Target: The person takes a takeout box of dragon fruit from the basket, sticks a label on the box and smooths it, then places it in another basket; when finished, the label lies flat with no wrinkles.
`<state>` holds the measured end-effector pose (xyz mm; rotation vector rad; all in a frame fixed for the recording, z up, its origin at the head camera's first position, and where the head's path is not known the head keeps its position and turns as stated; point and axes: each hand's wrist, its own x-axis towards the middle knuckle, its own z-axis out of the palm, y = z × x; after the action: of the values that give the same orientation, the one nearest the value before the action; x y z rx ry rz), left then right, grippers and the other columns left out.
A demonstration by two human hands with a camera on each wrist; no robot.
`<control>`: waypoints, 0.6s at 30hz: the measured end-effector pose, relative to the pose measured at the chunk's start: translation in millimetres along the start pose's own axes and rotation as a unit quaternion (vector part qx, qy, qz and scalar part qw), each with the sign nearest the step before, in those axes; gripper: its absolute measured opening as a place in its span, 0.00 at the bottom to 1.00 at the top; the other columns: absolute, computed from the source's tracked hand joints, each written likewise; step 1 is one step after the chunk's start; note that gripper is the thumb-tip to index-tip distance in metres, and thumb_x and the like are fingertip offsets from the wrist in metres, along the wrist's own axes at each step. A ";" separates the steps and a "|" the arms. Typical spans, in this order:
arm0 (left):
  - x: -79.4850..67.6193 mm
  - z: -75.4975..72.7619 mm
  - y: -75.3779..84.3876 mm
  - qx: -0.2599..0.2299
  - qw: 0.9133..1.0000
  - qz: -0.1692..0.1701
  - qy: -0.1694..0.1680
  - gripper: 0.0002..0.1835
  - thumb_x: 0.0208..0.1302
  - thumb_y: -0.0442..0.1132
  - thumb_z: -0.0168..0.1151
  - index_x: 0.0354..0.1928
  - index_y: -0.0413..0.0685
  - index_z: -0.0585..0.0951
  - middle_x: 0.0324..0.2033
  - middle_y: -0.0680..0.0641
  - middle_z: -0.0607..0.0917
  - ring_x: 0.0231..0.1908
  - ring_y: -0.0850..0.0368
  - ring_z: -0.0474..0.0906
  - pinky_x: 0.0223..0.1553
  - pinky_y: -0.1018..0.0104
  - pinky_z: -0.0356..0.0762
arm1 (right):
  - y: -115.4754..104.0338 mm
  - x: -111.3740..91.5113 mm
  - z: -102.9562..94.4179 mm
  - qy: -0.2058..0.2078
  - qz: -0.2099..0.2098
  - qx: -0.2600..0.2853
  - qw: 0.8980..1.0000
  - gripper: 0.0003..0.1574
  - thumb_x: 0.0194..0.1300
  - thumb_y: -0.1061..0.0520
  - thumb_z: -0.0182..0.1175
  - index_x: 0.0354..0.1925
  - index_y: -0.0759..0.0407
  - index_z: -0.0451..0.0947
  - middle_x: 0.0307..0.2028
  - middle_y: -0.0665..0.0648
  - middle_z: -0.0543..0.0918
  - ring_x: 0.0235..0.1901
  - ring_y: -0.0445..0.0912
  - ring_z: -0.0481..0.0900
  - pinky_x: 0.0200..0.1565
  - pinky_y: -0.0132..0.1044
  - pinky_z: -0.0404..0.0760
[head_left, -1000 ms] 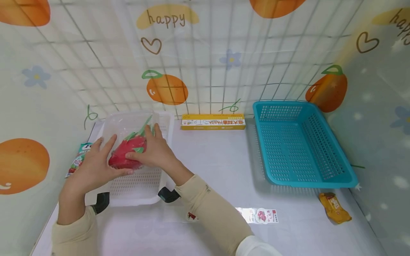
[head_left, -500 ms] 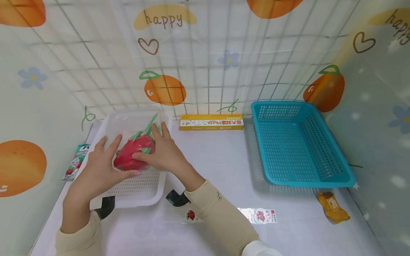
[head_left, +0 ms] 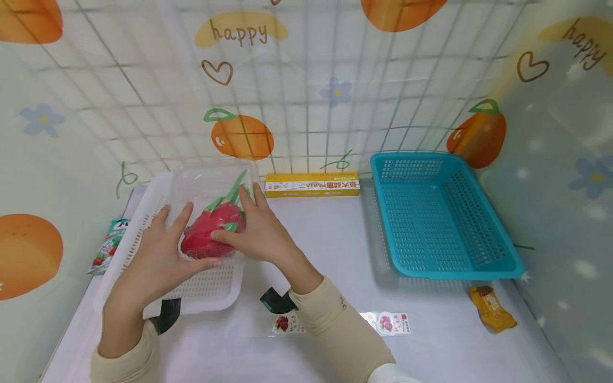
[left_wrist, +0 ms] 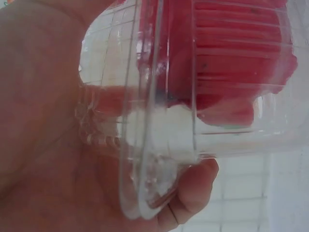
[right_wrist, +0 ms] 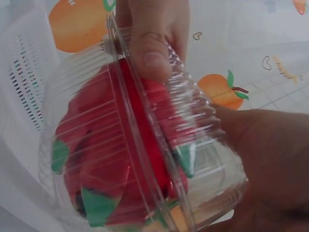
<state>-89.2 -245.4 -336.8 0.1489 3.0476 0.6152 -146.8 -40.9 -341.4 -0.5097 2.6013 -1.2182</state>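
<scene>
A clear plastic clamshell box (head_left: 198, 178) with a red dragon fruit (head_left: 210, 231) inside is held between both hands, above the white basket (head_left: 234, 287). My left hand (head_left: 153, 260) grips its left side, fingers spread along the far part and thumb at the near edge. On the other side my right hand (head_left: 263, 231) holds it, thumb across the front. Seen close in the left wrist view, the box's rim (left_wrist: 137, 145) lies against the palm. The fruit's green-tipped scales show through the ribbed plastic box (right_wrist: 91, 125) in the right wrist view.
A blue basket (head_left: 421, 229) stands at the right, with an orange-yellow snack packet (head_left: 493, 308) in front of it. A yellow pasta box (head_left: 311, 185) lies along the back wall. Left of the white basket is a green snack packet (head_left: 109, 247); printed labels (head_left: 390, 323) lie in front.
Both hands have carried the clamshell box with the dragon fruit to the right, toward the white basket's right edge. Their hold looks the same. The head view has shifted slightly.
</scene>
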 end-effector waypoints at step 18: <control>-4.3 11.1 41.6 -0.006 1.000 0.020 0.010 0.66 0.47 0.71 0.75 0.81 0.45 0.55 0.75 0.22 0.51 0.66 0.16 0.58 0.49 0.20 0.72 | 23.2 -32.1 -27.0 0.025 0.020 0.015 0.999 0.64 0.61 0.31 0.68 0.82 0.49 0.48 0.83 0.54 0.41 0.78 0.57 0.58 0.63 0.62 0.77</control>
<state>-80.8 -203.4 -330.8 0.2051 3.0669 0.6398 -131.7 4.6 -340.5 -0.4246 2.6174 -1.2719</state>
